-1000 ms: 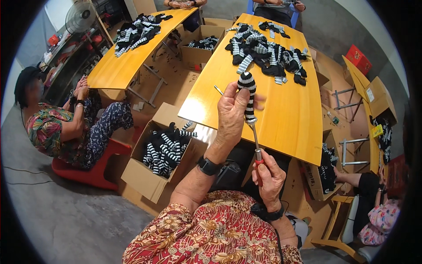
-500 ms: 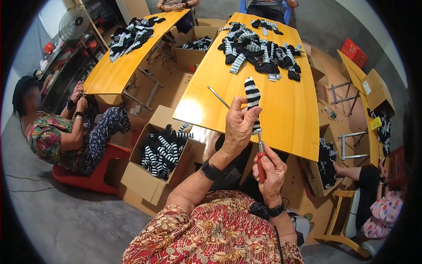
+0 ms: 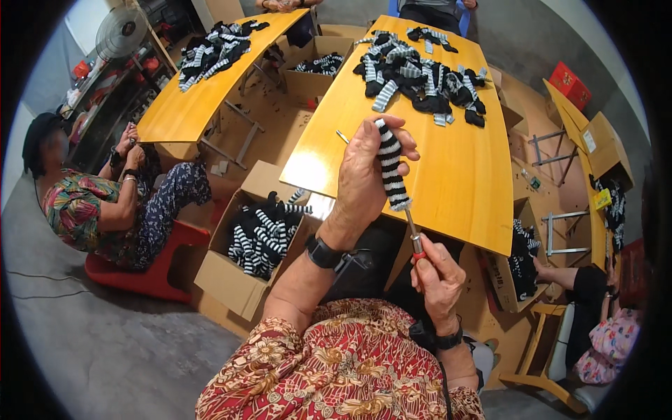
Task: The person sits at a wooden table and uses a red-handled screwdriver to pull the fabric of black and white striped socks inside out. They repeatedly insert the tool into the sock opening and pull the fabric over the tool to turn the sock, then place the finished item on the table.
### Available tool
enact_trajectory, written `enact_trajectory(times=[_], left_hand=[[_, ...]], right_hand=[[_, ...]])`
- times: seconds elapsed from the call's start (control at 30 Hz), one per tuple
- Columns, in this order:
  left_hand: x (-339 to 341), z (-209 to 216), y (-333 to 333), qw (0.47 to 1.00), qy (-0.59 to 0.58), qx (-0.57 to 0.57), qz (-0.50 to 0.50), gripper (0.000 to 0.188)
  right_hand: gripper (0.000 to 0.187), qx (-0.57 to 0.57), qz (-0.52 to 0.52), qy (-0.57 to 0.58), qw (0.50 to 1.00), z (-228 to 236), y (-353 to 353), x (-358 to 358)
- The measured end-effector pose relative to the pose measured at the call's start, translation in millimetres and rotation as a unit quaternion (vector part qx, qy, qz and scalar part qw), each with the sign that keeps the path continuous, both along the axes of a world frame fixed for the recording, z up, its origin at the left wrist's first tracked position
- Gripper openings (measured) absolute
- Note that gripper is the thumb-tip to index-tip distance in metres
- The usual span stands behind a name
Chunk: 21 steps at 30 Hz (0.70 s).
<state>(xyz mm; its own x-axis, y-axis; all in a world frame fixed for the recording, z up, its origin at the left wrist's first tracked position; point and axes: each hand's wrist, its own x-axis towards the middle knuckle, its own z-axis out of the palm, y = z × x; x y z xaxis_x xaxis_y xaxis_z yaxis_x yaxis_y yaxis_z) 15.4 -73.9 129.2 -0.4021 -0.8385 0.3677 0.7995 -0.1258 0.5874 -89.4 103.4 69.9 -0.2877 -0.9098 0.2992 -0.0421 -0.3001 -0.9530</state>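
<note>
A narrow black-and-white striped knitted tube point(image 3: 393, 171) stands tilted over the near edge of the yellow table. My left hand point(image 3: 358, 178) is closed around it from the left, thumb along its upper part and fingertips showing on the far side. My right hand point(image 3: 441, 280) grips the red handle of a screwdriver-like tool point(image 3: 413, 229). Its metal shaft goes up into the lower end of the tube, so the tip is hidden. A thin metal rod point(image 3: 341, 136) lies on the table, partly hidden behind my left hand.
Striped and black knitted pieces are heaped on my table point(image 3: 420, 77) and the left table point(image 3: 213, 56). Open cartons of them stand left point(image 3: 234, 290) and right point(image 3: 500, 280) of me. A co-worker point(image 3: 91, 210) sits left on a red chair; other people are at the edges.
My left hand has shifted its grip and turned, now wrapping the tube. The tube sits further left and leans more. My right hand has moved slightly right and down, with more shaft showing.
</note>
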Motion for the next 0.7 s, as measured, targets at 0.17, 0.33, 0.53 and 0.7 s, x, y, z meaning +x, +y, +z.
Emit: enact_trajectory(times=[0.17, 0.33, 0.53, 0.7], left_hand=[[-4, -8, 0, 0.995, -0.049, -0.072, 0.044, 0.036], [-6, -4, 6, 0.989, -0.112, -0.088, 0.042, 0.034], [-15, -3, 18, 0.992, -0.103, -0.067, 0.003, 0.055], [-30, -24, 38, 0.994, -0.097, -0.021, -0.048, 0.057]], right_hand=[[0.033, 0.027, -0.040, 0.101, 0.994, 14, 10, 0], [0.035, 0.053, -0.019, 0.055, 0.997, 17, 13, 1], [0.035, 0.054, 0.022, -0.077, 0.995, 9, 9, -3], [0.033, 0.013, 0.003, -0.143, 0.990, -10, 5, -3]])
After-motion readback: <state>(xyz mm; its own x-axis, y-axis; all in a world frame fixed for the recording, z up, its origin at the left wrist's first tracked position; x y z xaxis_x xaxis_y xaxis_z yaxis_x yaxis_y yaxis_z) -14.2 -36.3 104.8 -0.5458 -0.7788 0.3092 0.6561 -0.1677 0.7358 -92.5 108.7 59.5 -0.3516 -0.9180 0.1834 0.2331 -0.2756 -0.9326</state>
